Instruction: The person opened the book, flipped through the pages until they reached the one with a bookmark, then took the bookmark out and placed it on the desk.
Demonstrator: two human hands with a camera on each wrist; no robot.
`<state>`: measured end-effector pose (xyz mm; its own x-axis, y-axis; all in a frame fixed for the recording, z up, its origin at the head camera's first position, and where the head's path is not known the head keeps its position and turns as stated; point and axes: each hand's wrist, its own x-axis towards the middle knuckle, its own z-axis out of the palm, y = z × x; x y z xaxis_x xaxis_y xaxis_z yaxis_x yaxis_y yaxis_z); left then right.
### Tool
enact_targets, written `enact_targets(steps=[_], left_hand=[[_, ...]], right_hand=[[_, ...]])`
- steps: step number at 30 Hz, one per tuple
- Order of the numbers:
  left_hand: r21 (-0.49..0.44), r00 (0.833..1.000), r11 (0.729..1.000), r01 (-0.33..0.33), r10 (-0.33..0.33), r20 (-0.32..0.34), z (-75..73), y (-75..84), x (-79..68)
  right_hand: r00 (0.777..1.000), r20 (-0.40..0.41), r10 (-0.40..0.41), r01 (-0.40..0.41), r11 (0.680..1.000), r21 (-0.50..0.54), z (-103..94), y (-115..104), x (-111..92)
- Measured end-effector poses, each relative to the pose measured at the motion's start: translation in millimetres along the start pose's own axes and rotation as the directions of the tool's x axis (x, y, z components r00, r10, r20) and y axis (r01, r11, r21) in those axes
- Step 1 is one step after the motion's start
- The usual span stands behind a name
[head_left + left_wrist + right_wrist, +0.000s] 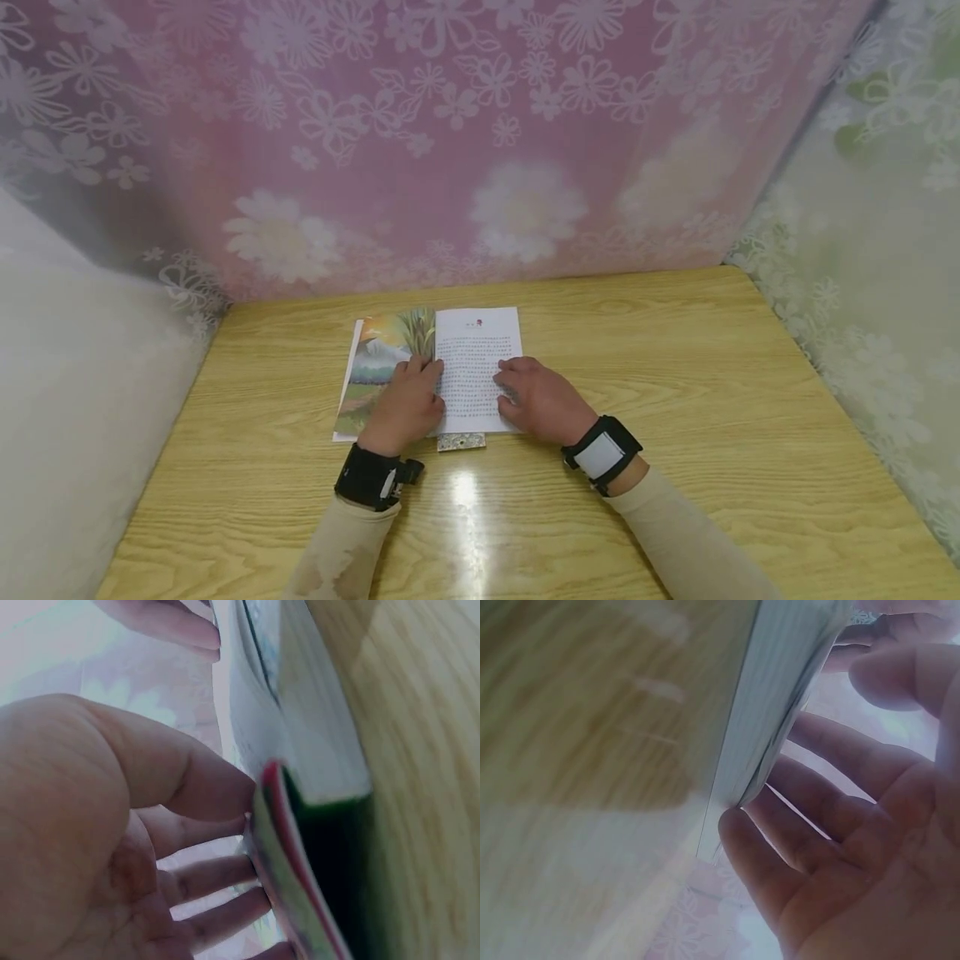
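An open book [478,350] lies on the table, a painted landscape [375,379] on its left page and printed text on its right. My left hand [407,404] rests on the left page near the spine; in the left wrist view its thumb and extended fingers [214,877] touch the page by the fold. My right hand [546,400] rests at the right page's outer edge, its fingers [832,787] spread and touching the page in the right wrist view. A patterned strip [461,442] shows under the book's near edge, its rest hidden.
The wooden table [660,333] runs back to a pink flowered curtain [420,150]. Pale fabric hangs along the left side [75,367] and flowered fabric along the right side [877,333]. Each wrist wears a black strap [603,452].
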<state>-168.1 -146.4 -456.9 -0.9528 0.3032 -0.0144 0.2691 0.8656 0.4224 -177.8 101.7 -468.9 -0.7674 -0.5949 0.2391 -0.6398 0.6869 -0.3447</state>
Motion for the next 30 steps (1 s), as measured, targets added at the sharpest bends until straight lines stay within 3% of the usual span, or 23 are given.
enact_targets(steps=[4, 7, 9, 12, 15, 20, 25, 30], left_hand=[[0.031, 0.993, 0.997, -0.071, 0.073, -0.098, 3.8, 11.4, 0.8], [0.056, 0.973, 0.985, -0.162, 0.169, -0.160, 11.5, 23.3, 2.7], [0.082, 0.960, 0.975, -0.207, 0.219, -0.174, 18.6, 31.0, 4.4], [0.129, 0.954, 0.964, -0.231, 0.251, -0.163, 28.4, 42.3, 6.9], [0.162, 0.966, 0.967, -0.195, 0.218, -0.142, 36.3, 52.0, 9.9], [0.166, 0.983, 0.982, -0.093, 0.117, -0.140, 41.5, 65.1, 13.9], [0.179, 0.988, 0.983, -0.045, 0.071, -0.138, 43.8, 71.1, 16.4], [0.188, 0.983, 0.981, -0.039, 0.071, -0.167, 44.6, 70.9, 18.1]], right_hand=[[1.000, -0.028, -0.014, 0.014, 1.000, -0.016, 2.0, 1.2, -1.6], [0.999, -0.040, -0.032, 0.031, 0.999, -0.025, 3.1, 2.3, -2.0], [0.999, -0.034, -0.035, 0.034, 0.999, -0.026, 3.3, 3.0, -1.7], [1.000, -0.016, -0.025, 0.025, 0.999, -0.022, 3.4, 4.0, -0.9], [0.999, -0.022, -0.027, 0.026, 1.000, -0.016, 2.5, 4.3, 0.0], [0.992, -0.102, -0.075, 0.069, 0.996, -0.064, 0.6, 2.0, 3.9], [0.993, -0.112, -0.029, 0.022, 0.998, -0.063, -0.2, -0.3, 3.6], [0.992, -0.121, 0.019, -0.022, 0.999, -0.024, 2.3, 0.2, 3.8]])
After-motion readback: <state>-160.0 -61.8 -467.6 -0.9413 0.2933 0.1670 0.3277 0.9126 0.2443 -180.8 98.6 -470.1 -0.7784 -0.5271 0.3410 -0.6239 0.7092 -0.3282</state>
